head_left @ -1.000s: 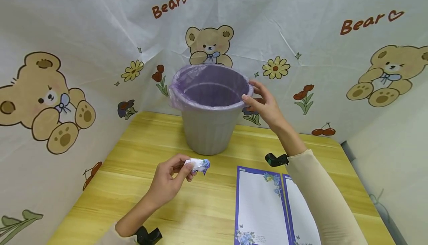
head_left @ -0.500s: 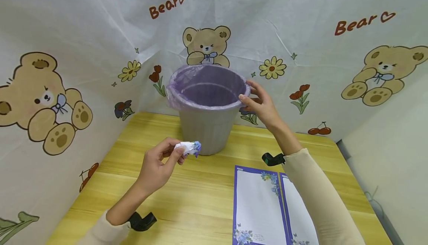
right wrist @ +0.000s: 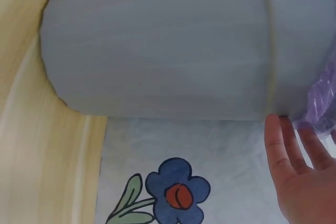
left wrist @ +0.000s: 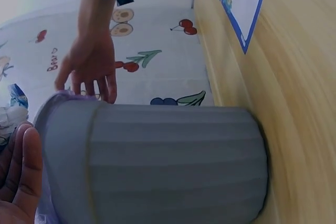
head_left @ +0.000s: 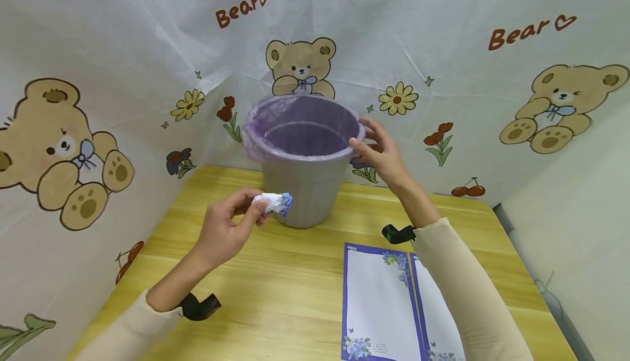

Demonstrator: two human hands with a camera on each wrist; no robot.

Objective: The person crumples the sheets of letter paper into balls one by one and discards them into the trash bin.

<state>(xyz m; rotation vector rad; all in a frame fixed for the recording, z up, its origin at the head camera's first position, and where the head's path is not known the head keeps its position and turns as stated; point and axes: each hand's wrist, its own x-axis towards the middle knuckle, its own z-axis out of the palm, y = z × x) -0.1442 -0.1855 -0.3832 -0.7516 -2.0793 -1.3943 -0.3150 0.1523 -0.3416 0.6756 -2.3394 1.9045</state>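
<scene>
My left hand (head_left: pixel 223 230) pinches a crumpled piece of paper (head_left: pixel 273 203), white with blue-purple floral parts, between thumb and fingers. It is held in front of a grey trash can (head_left: pixel 305 191) lined with a thin purple plastic bag (head_left: pixel 256 131). At the can's right rim is my right hand (head_left: pixel 384 156), thumb on the lined edge and fingertips against the outer side. In the right wrist view, those fingers (right wrist: pixel 281 153) are nearly straight against the can's wall. The left wrist view shows the paper (left wrist: pixel 18 97) at its left edge, beside the rim.
Two white sheets with purple floral borders, the nearer a sheet of paper (head_left: pixel 376 301), lie at the right of the wooden table (head_left: pixel 256 306). My right forearm partly covers the other. A bear-print cloth (head_left: pixel 443 38) hangs behind and to the left.
My left hand has risen and moved forward and left, carrying the crumpled paper. My right hand has stayed at the can's rim. The whole head view has shifted slightly.
</scene>
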